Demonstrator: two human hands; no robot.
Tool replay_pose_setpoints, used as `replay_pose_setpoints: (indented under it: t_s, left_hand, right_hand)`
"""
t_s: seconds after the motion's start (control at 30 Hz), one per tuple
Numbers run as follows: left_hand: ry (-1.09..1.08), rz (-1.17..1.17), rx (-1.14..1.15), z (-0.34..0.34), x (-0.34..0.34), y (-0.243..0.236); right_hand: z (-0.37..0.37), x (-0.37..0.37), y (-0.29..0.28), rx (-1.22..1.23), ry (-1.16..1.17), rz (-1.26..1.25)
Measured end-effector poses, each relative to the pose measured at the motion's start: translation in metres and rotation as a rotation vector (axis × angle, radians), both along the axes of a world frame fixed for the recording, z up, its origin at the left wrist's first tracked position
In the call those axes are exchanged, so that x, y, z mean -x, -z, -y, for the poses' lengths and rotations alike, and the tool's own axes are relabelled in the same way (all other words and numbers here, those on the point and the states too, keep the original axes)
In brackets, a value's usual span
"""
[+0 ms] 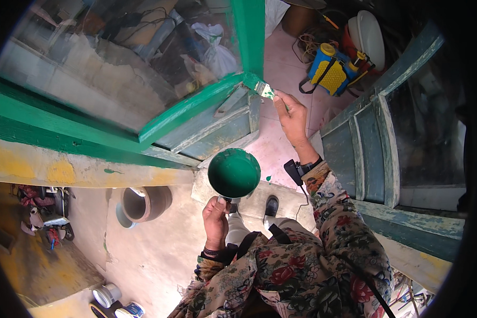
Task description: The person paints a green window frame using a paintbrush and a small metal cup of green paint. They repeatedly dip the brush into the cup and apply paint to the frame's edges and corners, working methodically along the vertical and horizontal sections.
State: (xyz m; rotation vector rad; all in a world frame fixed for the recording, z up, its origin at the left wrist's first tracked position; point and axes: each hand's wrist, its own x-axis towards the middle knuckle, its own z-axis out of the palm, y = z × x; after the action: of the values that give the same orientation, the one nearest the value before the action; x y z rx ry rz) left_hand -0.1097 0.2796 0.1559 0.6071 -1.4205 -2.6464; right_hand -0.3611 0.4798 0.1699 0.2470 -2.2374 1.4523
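Note:
My right hand grips a paintbrush whose ferrule and handle are smeared with green. Its bristles touch the edge of the left door leaf, where the upright meets the rail, and both are coated in green there. Below that rail, the door's lower panel shows old worn grey-blue paint. Closed round the handle of a round mug-like pot, my left hand holds it level in front of my body. Green paint fills part of the pot.
On the right stands another door leaf with peeling grey-blue paint. Inside on the pink floor are a blue and yellow backpack sprayer and a white basin. A clay pot and white buckets stand at left. Green drips spot the step.

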Motion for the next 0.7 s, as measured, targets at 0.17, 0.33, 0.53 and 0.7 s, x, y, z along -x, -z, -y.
replay_pose_setpoints:
  t_s: [0.17, 0.33, 0.53, 0.7]
  left_hand:
    - [-0.026, -0.038, -0.011, -0.002, 0.003, -0.001]
    - [-0.051, -0.044, -0.003, 0.002, -0.001, -0.005]
    - [-0.061, -0.039, 0.021, 0.015, -0.004, -0.004]
    - [-0.006, -0.044, 0.011, 0.032, 0.002, -0.004]
  right_hand:
    - [0.02, -0.003, 0.001, -0.134, -0.073, 0.071]
    - [0.019, -0.022, 0.022, 0.568, -0.325, 0.384]
    - [0.009, -0.037, 0.059, 0.825, -0.519, 0.555]
    - [0.011, -0.049, 0.077, 0.89, -0.485, 0.521]
